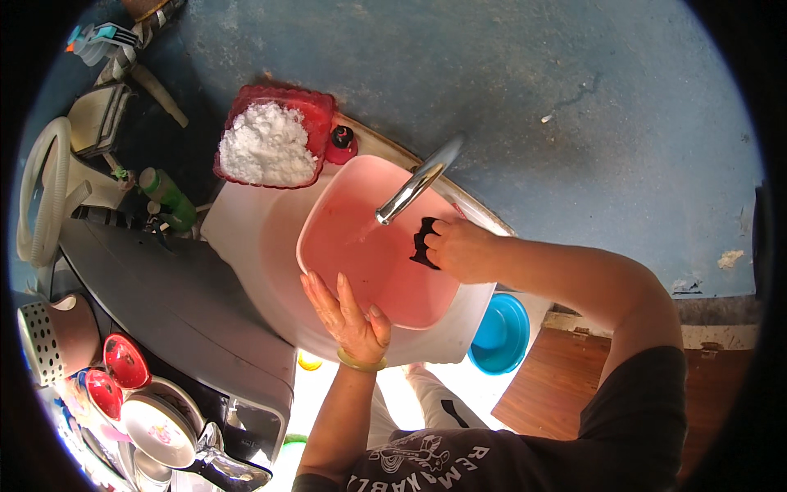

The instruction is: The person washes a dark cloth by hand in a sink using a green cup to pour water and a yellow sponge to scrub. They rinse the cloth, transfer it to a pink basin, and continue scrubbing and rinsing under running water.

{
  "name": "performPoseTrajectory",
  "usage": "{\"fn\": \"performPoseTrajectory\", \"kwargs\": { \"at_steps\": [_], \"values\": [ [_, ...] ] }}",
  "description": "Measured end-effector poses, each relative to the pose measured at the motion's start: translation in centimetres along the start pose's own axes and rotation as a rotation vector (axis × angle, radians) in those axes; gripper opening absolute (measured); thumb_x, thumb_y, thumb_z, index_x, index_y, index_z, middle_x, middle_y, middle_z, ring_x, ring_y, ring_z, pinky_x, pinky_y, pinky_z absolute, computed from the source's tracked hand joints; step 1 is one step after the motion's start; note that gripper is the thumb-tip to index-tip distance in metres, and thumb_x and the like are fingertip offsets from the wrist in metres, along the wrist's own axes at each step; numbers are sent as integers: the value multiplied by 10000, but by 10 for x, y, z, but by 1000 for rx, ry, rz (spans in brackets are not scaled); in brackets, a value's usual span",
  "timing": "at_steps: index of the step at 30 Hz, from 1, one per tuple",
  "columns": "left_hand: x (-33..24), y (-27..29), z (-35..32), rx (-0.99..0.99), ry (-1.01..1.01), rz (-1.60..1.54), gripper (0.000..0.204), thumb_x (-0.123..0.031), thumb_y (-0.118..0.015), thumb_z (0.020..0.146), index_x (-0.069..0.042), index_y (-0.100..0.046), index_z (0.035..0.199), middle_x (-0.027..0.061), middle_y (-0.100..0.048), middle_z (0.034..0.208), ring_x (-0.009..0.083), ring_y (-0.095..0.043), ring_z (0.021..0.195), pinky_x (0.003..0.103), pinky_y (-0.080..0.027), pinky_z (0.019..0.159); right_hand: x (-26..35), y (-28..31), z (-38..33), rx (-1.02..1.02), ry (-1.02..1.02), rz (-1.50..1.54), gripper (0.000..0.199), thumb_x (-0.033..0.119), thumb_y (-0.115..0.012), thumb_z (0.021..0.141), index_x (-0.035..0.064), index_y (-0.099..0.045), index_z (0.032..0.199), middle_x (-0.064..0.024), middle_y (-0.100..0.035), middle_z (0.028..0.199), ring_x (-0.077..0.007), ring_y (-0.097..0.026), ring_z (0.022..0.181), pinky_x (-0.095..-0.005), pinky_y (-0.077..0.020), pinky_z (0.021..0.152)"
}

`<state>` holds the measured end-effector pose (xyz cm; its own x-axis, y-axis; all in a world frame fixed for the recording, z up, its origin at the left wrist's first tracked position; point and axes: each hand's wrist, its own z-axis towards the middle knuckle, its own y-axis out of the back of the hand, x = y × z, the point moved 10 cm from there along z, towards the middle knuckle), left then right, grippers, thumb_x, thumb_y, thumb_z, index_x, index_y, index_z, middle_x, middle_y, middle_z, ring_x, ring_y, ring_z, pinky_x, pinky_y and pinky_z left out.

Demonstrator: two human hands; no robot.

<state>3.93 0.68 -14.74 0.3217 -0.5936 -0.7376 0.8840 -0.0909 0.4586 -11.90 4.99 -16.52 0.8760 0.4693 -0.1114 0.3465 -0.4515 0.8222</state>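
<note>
A pink basin (328, 221) with water in it rests in the white sink (275, 238) under a curved chrome tap (410, 195). A thin stream seems to run from the tap into the basin. Over the basin's right side, my right hand (467, 248) is closed on a small black item (424, 244); it looks like cloth, though its exact kind is unclear. At the near left rim is my left hand (348, 320), palm towards the basin and fingers stretched out, with a pale yellow bangle (361, 362) on the wrist. Nothing shows in that hand.
A red tray (316, 111) heaped with white powder (269, 146) stands behind the sink's left side, beside a small dark-topped red container (341, 141). A blue bucket (500, 334) sits below right. Left are a grey lid-like surface (172, 303), a green bottle (168, 199) and stacked dishes (160, 430).
</note>
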Motion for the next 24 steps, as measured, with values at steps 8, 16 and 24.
{"fn": "performPoseTrajectory", "kwargs": {
  "at_steps": [8,16,24],
  "values": [
    [3,-2,-3,12,9,-8,560,-295,-429,941,11,-416,1410,303,-212,1526,564,-205,1380,621,-230,1101,53,-12,43,26,-72,989,265,245,-544,902,30,-691,854,-181,-677,865,-349,-648,840,-416,-512,756],
    [4,-6,-4,57,-6,-44,605,-349,-385,967,-1,-340,1460,304,-118,1557,489,-108,1441,584,-115,1146,7,-53,147,-11,-260,425,243,183,-621,816,71,-700,1017,-173,-607,1155,-311,-597,1038,-414,-477,834],
    [4,-6,-4,53,-11,-46,587,-364,-384,971,-19,-371,1446,292,-136,1556,489,-130,1434,591,-124,1141,43,-129,192,140,-56,250,341,279,-596,819,181,-690,1132,-162,-581,1193,-375,-519,1160,-582,-412,862]
  ]
}}
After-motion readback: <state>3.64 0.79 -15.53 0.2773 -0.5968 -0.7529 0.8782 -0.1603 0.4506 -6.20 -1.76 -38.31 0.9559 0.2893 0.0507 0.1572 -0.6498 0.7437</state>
